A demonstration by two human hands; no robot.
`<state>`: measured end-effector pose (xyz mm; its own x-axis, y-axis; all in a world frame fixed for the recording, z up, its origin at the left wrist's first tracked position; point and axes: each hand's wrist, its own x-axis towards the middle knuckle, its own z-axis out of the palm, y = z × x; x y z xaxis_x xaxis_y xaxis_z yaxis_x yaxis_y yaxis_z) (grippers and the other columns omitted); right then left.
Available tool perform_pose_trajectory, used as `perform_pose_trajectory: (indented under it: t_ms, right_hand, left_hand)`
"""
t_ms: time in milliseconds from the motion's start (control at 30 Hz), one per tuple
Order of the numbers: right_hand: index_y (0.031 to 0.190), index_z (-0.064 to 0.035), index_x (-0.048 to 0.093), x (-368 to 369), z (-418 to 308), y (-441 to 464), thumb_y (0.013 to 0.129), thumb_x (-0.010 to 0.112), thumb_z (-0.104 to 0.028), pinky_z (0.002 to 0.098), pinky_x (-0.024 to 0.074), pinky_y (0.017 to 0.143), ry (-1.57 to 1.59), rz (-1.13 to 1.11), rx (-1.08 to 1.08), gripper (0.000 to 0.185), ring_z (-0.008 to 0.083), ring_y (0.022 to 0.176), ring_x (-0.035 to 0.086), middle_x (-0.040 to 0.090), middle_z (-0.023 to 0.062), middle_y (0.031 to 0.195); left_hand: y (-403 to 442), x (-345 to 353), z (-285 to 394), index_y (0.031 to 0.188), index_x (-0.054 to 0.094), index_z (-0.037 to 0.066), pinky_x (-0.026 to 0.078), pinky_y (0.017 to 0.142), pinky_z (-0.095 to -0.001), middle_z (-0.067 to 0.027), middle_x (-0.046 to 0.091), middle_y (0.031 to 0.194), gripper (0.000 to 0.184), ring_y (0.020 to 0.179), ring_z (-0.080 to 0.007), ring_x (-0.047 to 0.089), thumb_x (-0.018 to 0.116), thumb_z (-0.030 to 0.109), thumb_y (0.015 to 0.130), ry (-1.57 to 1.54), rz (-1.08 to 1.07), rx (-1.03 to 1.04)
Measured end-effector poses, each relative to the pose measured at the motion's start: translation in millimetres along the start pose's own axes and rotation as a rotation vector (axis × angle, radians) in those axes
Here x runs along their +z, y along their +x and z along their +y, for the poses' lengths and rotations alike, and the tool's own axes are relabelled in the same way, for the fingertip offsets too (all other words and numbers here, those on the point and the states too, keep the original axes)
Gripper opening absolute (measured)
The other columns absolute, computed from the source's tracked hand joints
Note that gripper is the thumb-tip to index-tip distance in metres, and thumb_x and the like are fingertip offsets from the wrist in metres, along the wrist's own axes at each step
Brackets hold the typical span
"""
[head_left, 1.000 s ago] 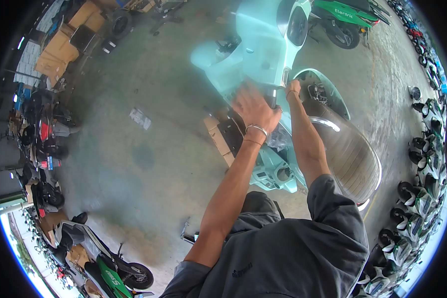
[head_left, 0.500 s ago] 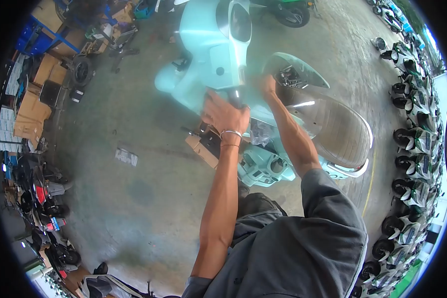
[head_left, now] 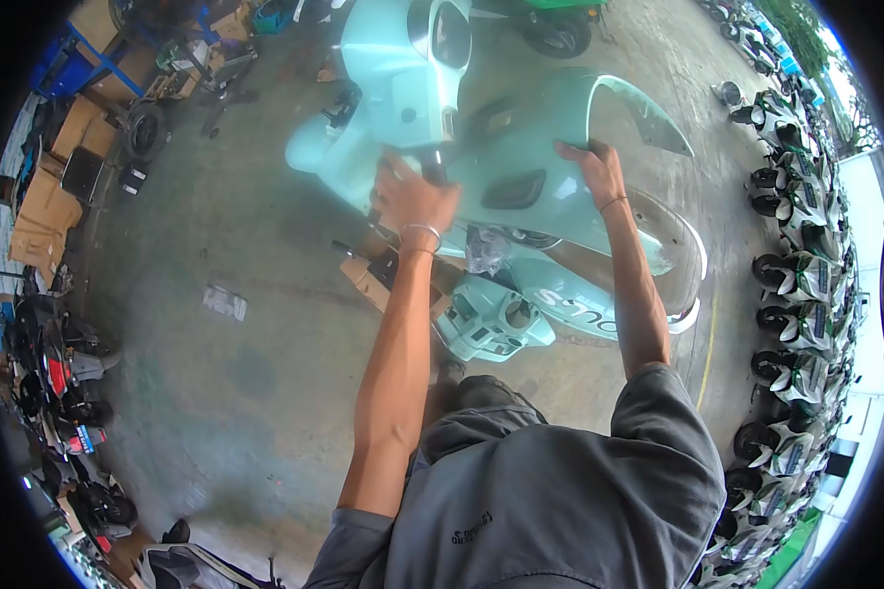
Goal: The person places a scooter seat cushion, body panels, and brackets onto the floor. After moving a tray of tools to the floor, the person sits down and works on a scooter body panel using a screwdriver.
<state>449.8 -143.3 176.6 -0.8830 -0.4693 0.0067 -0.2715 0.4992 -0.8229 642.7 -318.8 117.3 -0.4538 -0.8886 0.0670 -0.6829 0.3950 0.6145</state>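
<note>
A mint-green scooter (head_left: 403, 93) stands in front of me, its front end toward the top. My left hand (head_left: 414, 201), with a bracelet on the wrist, is closed at the dark handlebar grip (head_left: 435, 165); part of the grip is hidden by the fingers. My right hand (head_left: 599, 175) grips the edge of a large mint body panel (head_left: 560, 167), thumb on the near side. The panel has a dark oval insert (head_left: 514, 191) and a curved, open rear end. It is held above the brown seat (head_left: 648, 211), covering much of it.
Below the scooter is a mint molded part (head_left: 496, 319), beside an open cardboard box (head_left: 363, 285) and clear plastic wrapping (head_left: 486, 250). A flat grey piece (head_left: 225, 302) lies on the floor. Parked scooters (head_left: 805, 265) line the right; boxes (head_left: 44, 211) and motorcycles (head_left: 64, 363) the left.
My right hand has moved right with the panel, which now shows its broad outer face and insert across the scooter's middle. My left hand stays at the handlebar grip; the view has shifted slightly.
</note>
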Motion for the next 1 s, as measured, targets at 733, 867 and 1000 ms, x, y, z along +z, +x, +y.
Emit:
perform_pose_trajectory:
  t_ms: [733,867,1000]
  right_hand:
    - [0.1,0.0037,0.064,-237.1,-13.9,-259.9,0.08,0.065,-0.016,0.0222,0.0382,0.077,0.075,0.171,-0.025,0.029,0.0106,0.08,0.052,0.062,0.0022,0.088]
    - [0.094,0.0024,0.065,-259.5,-10.4,-321.0,0.08,0.066,-0.017,0.0226,0.0354,0.072,0.043,0.129,-0.074,0.024,0.0098,0.075,0.049,0.06,0.0017,0.084]
    - [0.091,0.0037,0.063,-250.7,-13.2,-362.8,0.079,0.067,-0.019,0.0223,0.0351,0.069,0.021,0.01,-0.106,0.025,0.01,0.073,0.047,0.058,0.0012,0.079]
  left_hand:
    - [-111.0,-19.7,-277.8,0.125,0.05,-0.002,0.046,0.083,-0.0294,-0.0123,0.062,0.111,0.052,0.099,-0.0202,0.061,0.063,0.029,0.085,-0.905,-0.062,-0.267]
    - [-348.5,-2.5,-471.1,0.07,0.054,0.008,0.037,0.045,-0.0278,0.0006,0.05,0.06,0.024,0.051,-0.012,0.048,0.054,0.025,0.086,-0.803,0.034,-1.042]
    - [-671.0,7.5,-570.3,0.074,0.053,0.009,0.031,0.037,-0.033,-0.0043,0.047,0.055,0.018,0.04,-0.0162,0.042,0.053,0.026,0.08,-0.764,0.21,-1.729]
